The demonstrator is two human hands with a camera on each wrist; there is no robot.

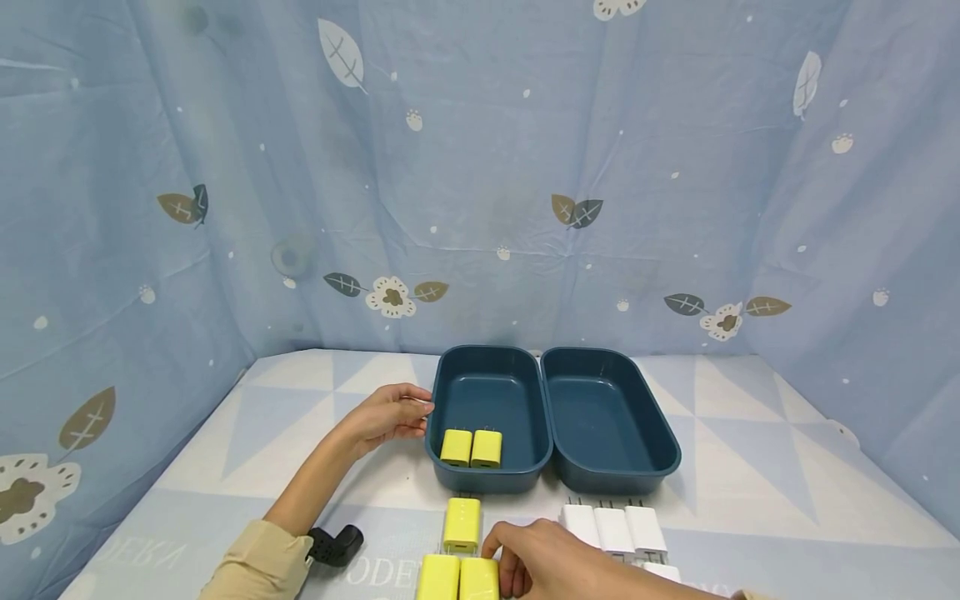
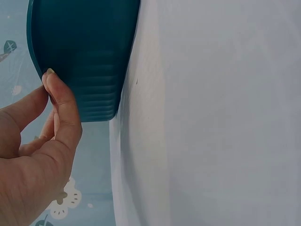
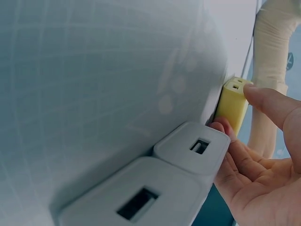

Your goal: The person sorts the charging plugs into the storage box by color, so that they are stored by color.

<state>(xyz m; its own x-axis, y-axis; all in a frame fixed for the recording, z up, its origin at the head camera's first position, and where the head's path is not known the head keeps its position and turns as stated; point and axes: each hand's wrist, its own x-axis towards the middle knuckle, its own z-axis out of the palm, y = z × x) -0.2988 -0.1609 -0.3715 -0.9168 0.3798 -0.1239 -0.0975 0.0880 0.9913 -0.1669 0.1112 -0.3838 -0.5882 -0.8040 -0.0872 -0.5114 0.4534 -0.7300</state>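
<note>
My left hand pinches the left rim of a dark blue tray; the left wrist view shows thumb and finger meeting at that tray's edge. Two yellow charger plugs stand side by side in its near end. In front of the tray are three more yellow plugs, two of them at the bottom edge of the head view. My right hand grips the right one of those two, the yellow charger plug, with its thumb on the socket end and fingertips along the side.
A second dark blue tray stands against the first on the right, with nothing inside. Several white charger plugs lie in front of it, close to my right wrist. A black strap device is at my left cuff. A patterned curtain hangs behind.
</note>
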